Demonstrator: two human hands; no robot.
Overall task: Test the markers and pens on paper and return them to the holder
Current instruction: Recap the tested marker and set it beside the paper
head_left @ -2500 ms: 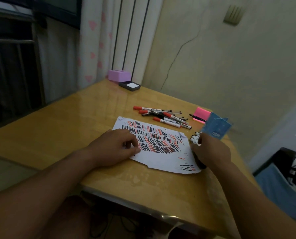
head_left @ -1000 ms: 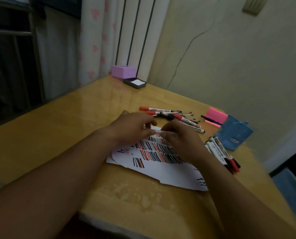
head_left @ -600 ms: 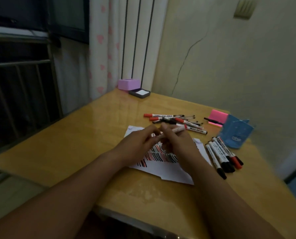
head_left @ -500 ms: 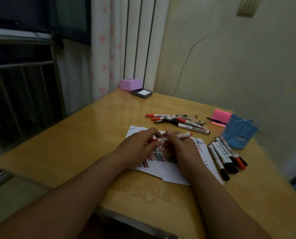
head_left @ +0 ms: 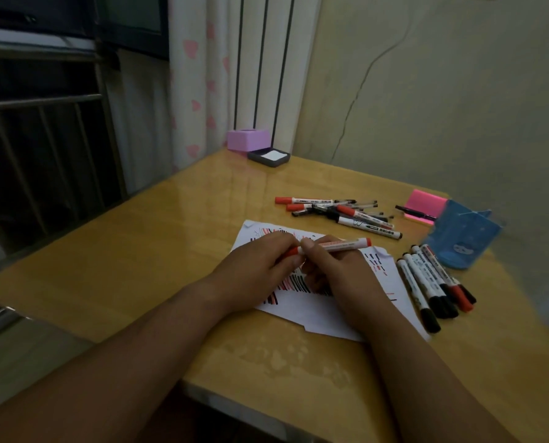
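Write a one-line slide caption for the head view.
Left hand and right hand grip a red marker above the scribbled paper; blue holder nearby.

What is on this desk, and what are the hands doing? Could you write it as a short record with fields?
Left hand: pinches the red end of a red-capped white marker
Right hand: grips the same marker's barrel
White paper sheet: red and black strokes, under both hands
Row of black- and red-capped markers: right of the sheet
Loose pile of markers and pens: beyond the sheet
Blue holder: behind the row
Yellow wooden table: carries everything
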